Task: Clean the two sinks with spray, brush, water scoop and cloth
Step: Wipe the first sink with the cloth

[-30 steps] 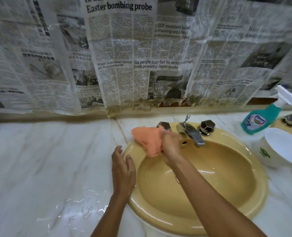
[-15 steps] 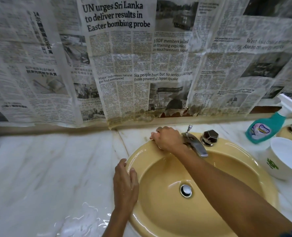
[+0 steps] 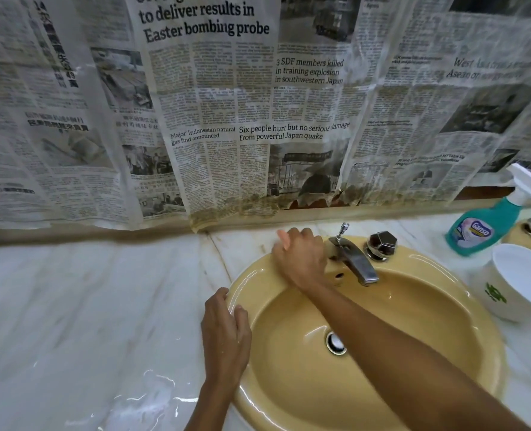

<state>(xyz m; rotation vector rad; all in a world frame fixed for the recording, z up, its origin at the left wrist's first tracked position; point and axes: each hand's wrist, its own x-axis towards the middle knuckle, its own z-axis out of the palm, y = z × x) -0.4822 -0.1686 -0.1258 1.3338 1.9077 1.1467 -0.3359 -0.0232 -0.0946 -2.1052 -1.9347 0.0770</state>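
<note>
White marble bench [image 3: 86, 306], wet patch at front left; newspaper [image 3: 226, 104] covers wall behind. Left hand [image 3: 225, 335] rests relaxed on yellow sink [image 3: 444, 353] rim. Right hand [image 3: 300, 256] curled round pink cloth [image 3: 284, 239] at rim by tap [image 3: 356, 261], forearm crossing basin. Spray [image 3: 478, 231] and white scoop [image 3: 525, 284] far right.

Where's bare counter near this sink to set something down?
Free: the marble counter left of the yellow sink, though wet near the front. Crowded: right side, where the spray bottle and white scoop stand.
</note>
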